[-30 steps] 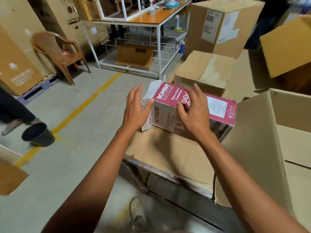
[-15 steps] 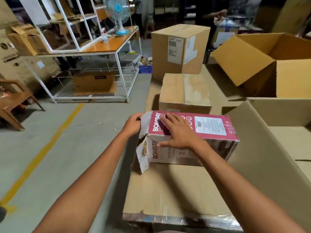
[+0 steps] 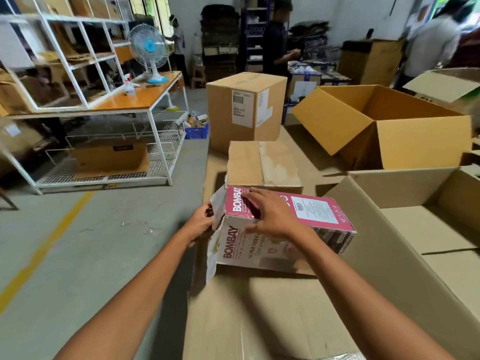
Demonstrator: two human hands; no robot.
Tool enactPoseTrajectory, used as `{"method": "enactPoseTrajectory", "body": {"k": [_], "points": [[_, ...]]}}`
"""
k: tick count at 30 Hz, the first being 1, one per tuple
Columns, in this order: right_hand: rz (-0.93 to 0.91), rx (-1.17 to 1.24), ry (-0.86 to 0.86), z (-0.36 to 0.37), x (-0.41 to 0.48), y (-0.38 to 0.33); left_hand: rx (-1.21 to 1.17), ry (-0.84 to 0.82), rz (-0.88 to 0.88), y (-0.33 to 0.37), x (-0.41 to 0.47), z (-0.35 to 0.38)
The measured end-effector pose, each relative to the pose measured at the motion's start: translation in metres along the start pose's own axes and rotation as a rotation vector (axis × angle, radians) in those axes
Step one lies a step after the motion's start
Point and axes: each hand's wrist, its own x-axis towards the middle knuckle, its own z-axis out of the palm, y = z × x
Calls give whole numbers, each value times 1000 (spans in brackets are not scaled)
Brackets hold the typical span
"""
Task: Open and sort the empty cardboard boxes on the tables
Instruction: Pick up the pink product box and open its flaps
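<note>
Pink box (image 3: 315, 213): printed "BOMBAY", lying on its side on a flattened cardboard sheet (image 3: 259, 307) that covers the table.
Left hand (image 3: 201, 223): at the box's left end, fingers curled and pinching the loose end flap (image 3: 218, 206) (which stands ajar).
Right hand (image 3: 270, 213): flat on the pink top face, fingers spread, pressing down rather than gripping.
Behind: a closed brown carton (image 3: 262, 163) just beyond the pink box; a taller labelled carton (image 3: 245, 110) farther back.
Right side: two big open cartons (image 3: 384, 126).
</note>
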Motion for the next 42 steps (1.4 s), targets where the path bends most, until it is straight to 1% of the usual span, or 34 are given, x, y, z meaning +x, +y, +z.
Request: {"method": "enactPoseTrajectory", "body": {"k": [3, 5, 7, 9, 12, 14, 17, 18, 20, 22, 24, 25, 26, 27, 28, 29, 30, 32, 33, 35, 36, 38, 39, 40, 41, 42], "points": [[-15, 146, 57, -30, -5, 6, -50, 11, 105, 34, -10, 10], [-10, 192, 65, -51, -9, 8, -5, 36, 191, 58, -15, 18], [5, 272, 13, -70, -12, 13, 103, 26, 217, 83, -19, 22], [-26, 440, -58, -89, -21, 18, 254, -25, 257, 105, -21, 24], [-65, 737, -92, -113, -40, 33, 454, -61, 332, 136, -27, 29], [-33, 875, -95, -123, -53, 46, 560, -63, 308, 151, -26, 35], [18, 905, -15, -124, -66, 62, 707, -83, 243, 156, -22, 46], [31, 918, 20, -123, -72, 62, 739, -63, 224, 156, -22, 52], [18, 948, 97, -122, -82, 61, 710, 0, 187, 160, -36, 69], [-33, 990, 137, -123, -88, 63, 686, 128, 140, 159, -43, 83], [-62, 1106, 151, -123, -89, 70, 679, 197, 129, 158, -46, 93], [-21, 1198, 163, -123, -88, 75, 679, 208, 124, 158, -48, 98], [22, 1347, 160, -122, -87, 80, 696, 211, 120, 159, -50, 102], [18, 1483, 152, -120, -86, 84, 720, 221, 116, 159, -52, 107], [-24, 1592, 120, -117, -87, 87, 747, 239, 120, 158, -53, 111], [-18, 1663, 104, -115, -88, 89, 781, 258, 121, 159, -56, 115], [35, 1680, 107, -117, -92, 89, 813, 274, 123, 160, -57, 118], [98, 1633, 116, -125, -98, 90, 851, 281, 114, 163, -60, 121], [168, 1548, 172, -131, -99, 90, 865, 273, 101, 165, -62, 122], [384, 1198, 373, -144, -97, 90, 895, 258, 82, 170, -65, 124], [417, 1078, 486, -149, -97, 91, 911, 255, 74, 172, -66, 125], [371, 955, 756, -156, -98, 90, 935, 254, 59, 175, -66, 129], [291, 863, 919, -159, -101, 90, 938, 255, 57, 175, -64, 131], [180, 728, 1032, -163, -103, 87, 941, 257, 63, 176, -62, 133], [65, 574, 1064, -169, -106, 84, 937, 257, 66, 176, -60, 135], [-41, 446, 1013, -177, -109, 77, 932, 255, 68, 177, -58, 138]]}}
